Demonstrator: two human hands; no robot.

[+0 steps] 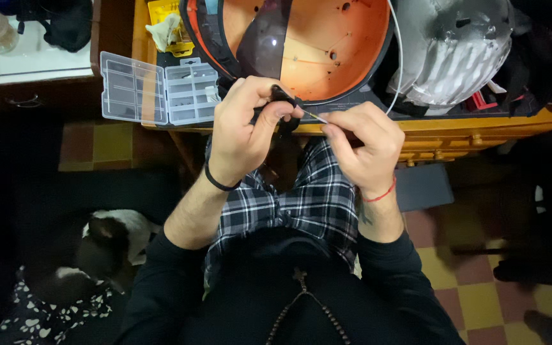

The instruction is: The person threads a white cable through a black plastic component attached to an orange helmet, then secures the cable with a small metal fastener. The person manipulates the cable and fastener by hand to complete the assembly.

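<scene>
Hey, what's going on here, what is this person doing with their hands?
A seated person works at the edge of a yellow wooden table. The left hand pinches a small black strap piece, and the right hand holds a thin needle-like tool against it. An orange helmet shell lies open behind, with a clear compartment box to its left.

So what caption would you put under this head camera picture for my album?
Left hand pinches a small black part while right hand holds a thin tool to it, before an orange shell.
</scene>
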